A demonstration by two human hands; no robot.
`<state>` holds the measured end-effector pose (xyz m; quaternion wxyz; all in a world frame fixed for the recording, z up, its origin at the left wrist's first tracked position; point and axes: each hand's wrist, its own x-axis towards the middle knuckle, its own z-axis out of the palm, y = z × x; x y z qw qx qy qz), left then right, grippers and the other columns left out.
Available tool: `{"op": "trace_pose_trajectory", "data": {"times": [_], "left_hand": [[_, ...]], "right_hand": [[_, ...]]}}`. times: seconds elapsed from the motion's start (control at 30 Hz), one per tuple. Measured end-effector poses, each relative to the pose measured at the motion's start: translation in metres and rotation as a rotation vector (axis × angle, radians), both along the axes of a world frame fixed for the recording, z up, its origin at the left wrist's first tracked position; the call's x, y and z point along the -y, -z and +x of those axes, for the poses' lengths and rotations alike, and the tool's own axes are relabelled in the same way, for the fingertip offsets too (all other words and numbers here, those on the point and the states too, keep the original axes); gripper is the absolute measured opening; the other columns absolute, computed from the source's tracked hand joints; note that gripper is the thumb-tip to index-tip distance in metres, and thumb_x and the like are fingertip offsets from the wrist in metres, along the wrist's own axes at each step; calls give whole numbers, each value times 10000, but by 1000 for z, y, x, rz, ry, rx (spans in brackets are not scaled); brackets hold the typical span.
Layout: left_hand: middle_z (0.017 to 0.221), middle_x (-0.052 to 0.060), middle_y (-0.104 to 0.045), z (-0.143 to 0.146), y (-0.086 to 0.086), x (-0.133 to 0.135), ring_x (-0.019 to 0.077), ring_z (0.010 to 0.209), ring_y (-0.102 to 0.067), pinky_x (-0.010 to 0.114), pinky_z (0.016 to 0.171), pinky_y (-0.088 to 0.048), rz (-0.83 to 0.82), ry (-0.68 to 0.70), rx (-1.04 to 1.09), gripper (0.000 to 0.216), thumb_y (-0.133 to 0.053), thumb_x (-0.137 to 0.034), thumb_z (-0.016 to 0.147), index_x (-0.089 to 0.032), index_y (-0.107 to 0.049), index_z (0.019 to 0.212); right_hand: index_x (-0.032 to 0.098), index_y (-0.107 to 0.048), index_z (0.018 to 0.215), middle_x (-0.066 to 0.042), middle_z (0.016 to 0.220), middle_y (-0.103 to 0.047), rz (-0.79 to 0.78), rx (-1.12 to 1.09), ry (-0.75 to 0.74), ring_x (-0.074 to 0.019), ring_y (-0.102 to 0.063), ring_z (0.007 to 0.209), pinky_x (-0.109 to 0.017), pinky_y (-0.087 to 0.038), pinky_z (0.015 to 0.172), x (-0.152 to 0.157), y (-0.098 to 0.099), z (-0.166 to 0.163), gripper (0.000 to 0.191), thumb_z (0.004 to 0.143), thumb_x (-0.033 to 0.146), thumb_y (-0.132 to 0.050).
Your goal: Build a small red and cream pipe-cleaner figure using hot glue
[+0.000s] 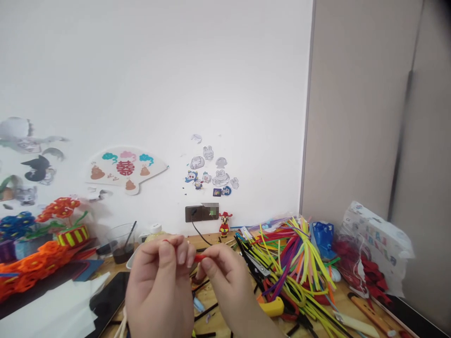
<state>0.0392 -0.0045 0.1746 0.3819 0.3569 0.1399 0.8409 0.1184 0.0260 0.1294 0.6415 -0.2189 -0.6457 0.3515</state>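
Just above the tabletop, both hands are raised close together around a short red piece (199, 257) that looks like pipe cleaner. My right hand (229, 277) pinches it between thumb and fingertips. My left hand (160, 281) is closed with its fingers curled, and a bit of red shows above its thumb. Most of the red piece is hidden by the fingers. Behind my right hand lies a heap of pipe cleaners (299, 263) in yellow, purple, red and black. Scissors (259, 265) rest among them, and a yellow handle (273, 307) lies nearer.
Pipe-cleaner flowers (59, 209) and white sheets (45, 310) are at left, beside a dark tablet (109, 300). A cup of dark liquid (121, 244) stands behind. A small red figure (224, 224) stands by a wall socket (200, 212). A white bag (377, 249) is at right.
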Motion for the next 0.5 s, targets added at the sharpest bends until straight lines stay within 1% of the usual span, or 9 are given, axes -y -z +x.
{"op": "trace_pose_trajectory", "data": {"times": [0.07, 0.1, 0.17, 0.23, 0.3, 0.37, 0.43, 0.5], "left_hand": [[632, -40, -519, 0, 2, -4, 76, 563, -467, 149, 519, -454, 22, 1, -8, 152, -668, -243, 719, -182, -542, 659], [632, -41, -522, 1, 2, -6, 75, 558, -471, 153, 519, -455, 24, 0, -12, 161, -671, -245, 716, -179, -540, 650], [634, -42, -537, 1, 3, -10, 74, 548, -483, 161, 519, -459, 12, -8, -28, 170, -682, -260, 704, -176, -547, 646], [628, -42, -552, 1, 4, -12, 77, 542, -503, 176, 527, -468, -21, -5, -61, 176, -697, -281, 684, -175, -561, 652], [610, -43, -558, 0, 4, -13, 87, 551, -523, 188, 545, -473, -64, -3, -121, 172, -699, -292, 678, -177, -573, 663], [608, -42, -563, -2, 5, -13, 93, 572, -527, 187, 569, -466, -102, -32, -209, 156, -681, -299, 694, -183, -578, 678], [635, -34, -572, -4, 6, -13, 100, 608, -522, 176, 587, -446, -111, -111, -339, 137, -655, -298, 718, -188, -581, 688], [651, -25, -567, -6, 7, -14, 111, 618, -514, 176, 567, -426, -87, -171, -486, 146, -637, -310, 730, -190, -575, 675]], "right_hand": [[173, -592, 808, -25, 678, -576, 192, 150, 223, -145, -533, 642, -256, -405, 612, 0, 0, 6, 182, 865, 283, -458], [179, -594, 823, -37, 715, -583, 282, 213, 306, -153, -529, 676, -264, -401, 630, 0, 0, 10, 178, 874, 245, -437], [185, -582, 846, -50, 767, -586, 424, 294, 391, -163, -514, 722, -273, -395, 655, -1, -1, 15, 178, 882, 185, -407], [184, -563, 848, -55, 776, -579, 503, 338, 424, -166, -499, 729, -280, -394, 663, -1, -4, 20, 184, 886, 148, -387], [183, -554, 840, -57, 765, -571, 545, 350, 443, -170, -491, 722, -289, -394, 663, 0, -7, 25, 187, 884, 134, -379], [183, -559, 842, -58, 755, -569, 575, 352, 444, -174, -489, 715, -296, -394, 658, 0, -10, 28, 183, 878, 136, -386], [189, -574, 839, -51, 749, -576, 567, 340, 418, -172, -499, 711, -292, -396, 655, 2, -13, 30, 182, 875, 147, -401], [197, -587, 821, -37, 740, -589, 514, 304, 383, -163, -515, 701, -278, -399, 653, 3, -16, 32, 178, 876, 170, -421]]}}
